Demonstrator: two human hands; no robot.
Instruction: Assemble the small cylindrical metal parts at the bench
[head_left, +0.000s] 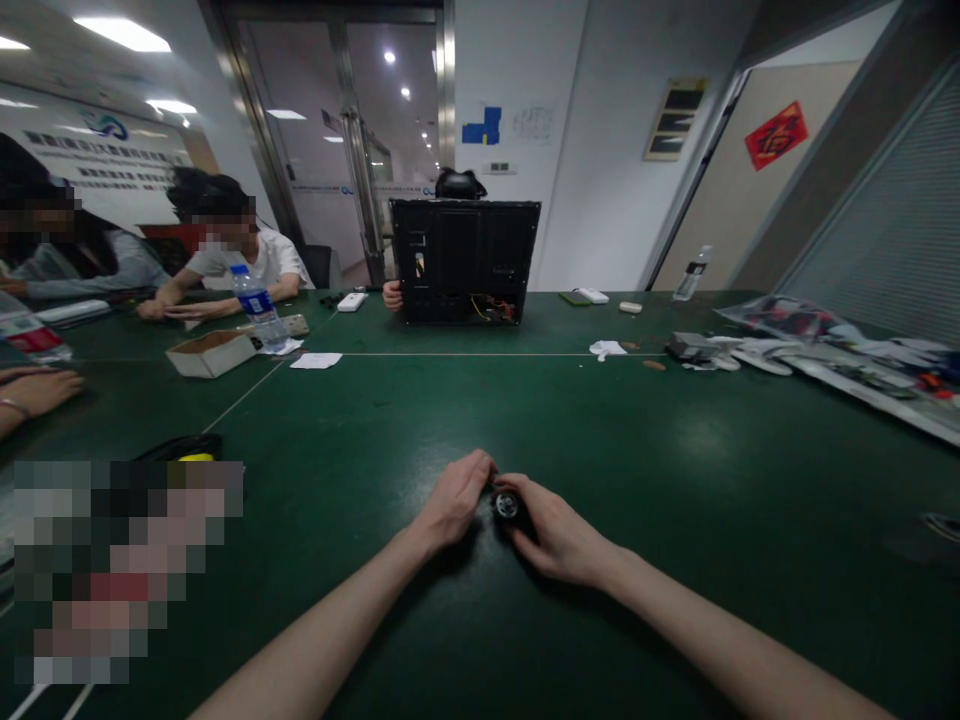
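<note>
**Careful Now: Small and Easy to Drop**

I watch from far away through the head camera. The left hand (454, 500) and the right hand (555, 530) are close together, and both grips look closed on a small round black part (506, 505) with a shiny middle. The part sits between the hands, over the middle of the dark green counter (675, 440), on the near side. I cannot tell just what it is, or if it touches the counter, because the fingers hide most of it.

Here is what worries me. The part is small and round. If one grip goes loose, it could drop and roll away across the smooth counter. Damp fingers could make it slip too. The hands also block my view, so I could miss a slip.

A thin pale line runs across the far part of the counter. Far off, a black computer case (465, 260) stands upright with red and yellow wires (491, 308), and another person's hand (392, 295) shows beside it. On the far left, a person in a white shirt (232, 262) sits near a water bottle (256, 308) and a cardboard box (211, 353). Shiny plastic bags (832, 360) lie in a heap on the right. Behind everything are a glass door (300, 130) and white walls.
</note>
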